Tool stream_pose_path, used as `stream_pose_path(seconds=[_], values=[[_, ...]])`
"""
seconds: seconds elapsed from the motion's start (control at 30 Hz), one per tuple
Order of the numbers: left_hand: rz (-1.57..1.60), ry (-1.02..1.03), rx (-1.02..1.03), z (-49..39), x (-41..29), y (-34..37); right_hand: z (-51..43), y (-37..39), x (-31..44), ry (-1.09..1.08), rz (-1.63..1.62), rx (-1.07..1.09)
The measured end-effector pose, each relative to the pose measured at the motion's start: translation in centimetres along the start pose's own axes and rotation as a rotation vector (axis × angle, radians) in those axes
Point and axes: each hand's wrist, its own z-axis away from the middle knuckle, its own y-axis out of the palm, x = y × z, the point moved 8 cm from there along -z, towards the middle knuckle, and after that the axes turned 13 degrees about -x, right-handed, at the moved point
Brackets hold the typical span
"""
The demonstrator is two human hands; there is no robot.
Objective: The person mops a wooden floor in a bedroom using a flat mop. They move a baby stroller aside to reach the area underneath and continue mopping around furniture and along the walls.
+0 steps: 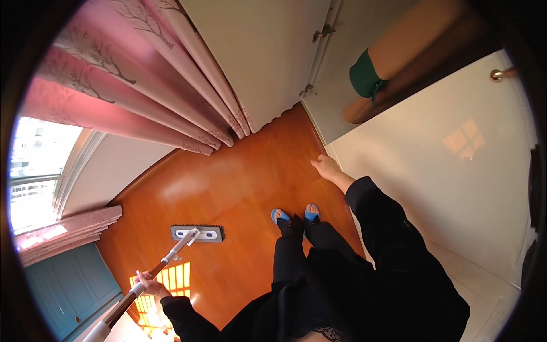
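Note:
A flat floor mop rests its grey rectangular head [197, 233] on the reddish-brown wooden floor [239, 184], left of my feet. Around the mop's pole [158, 268], below its white joint, my left hand [149, 284] is closed. My right hand [325, 166] reaches out beside the white cabinet door [384, 171], near its lower edge. It appears to hold nothing, its fingers partly curled; whether it touches the door I cannot tell. Beyond it a cabinet stands open, with a green cloth item with a tie [366, 76] inside.
Long pink curtains [171, 94] hang to the floor at upper left, beside a window [38, 171]. A blue cabinet [72, 286] stands at lower left. Metal hinges [323, 33] join an opened pale door panel [260, 51] to the cabinet. My feet wear blue slippers [280, 216].

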Motion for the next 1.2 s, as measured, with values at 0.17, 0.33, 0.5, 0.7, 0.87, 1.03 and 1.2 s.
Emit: stream_pose_path(seconds=[0.17,0.33,0.5,0.7,0.87,1.03,1.2], values=[[0.048,-0.021,-0.018,-5.8,1.6,-0.5,-8.6,2.3,-3.2,0.093,0.04,-0.092],[0.005,-0.049,-0.064,-8.0,2.7,-2.6,-17.3,5.0,-5.6,0.139,0.076,-0.147],[-0.127,-0.027,-0.111,-1.3,5.8,5.7,-27.1,8.3,-11.0,0.161,0.126,-0.268],[-0.207,-0.035,-0.119,5.9,8.9,13.2,-36.4,10.1,-15.9,0.286,0.083,-0.29],[-0.245,-0.053,-0.117,8.9,10.8,17.0,-42.7,10.4,-19.5,0.323,0.094,-0.283],[-0.263,-0.063,-0.13,10.5,11.9,18.3,-48.0,10.3,-22.4,0.286,0.2,-0.334],[-0.279,-0.066,-0.15,11.8,12.8,18.9,-52.4,9.6,-24.8,0.281,0.22,-0.361]])
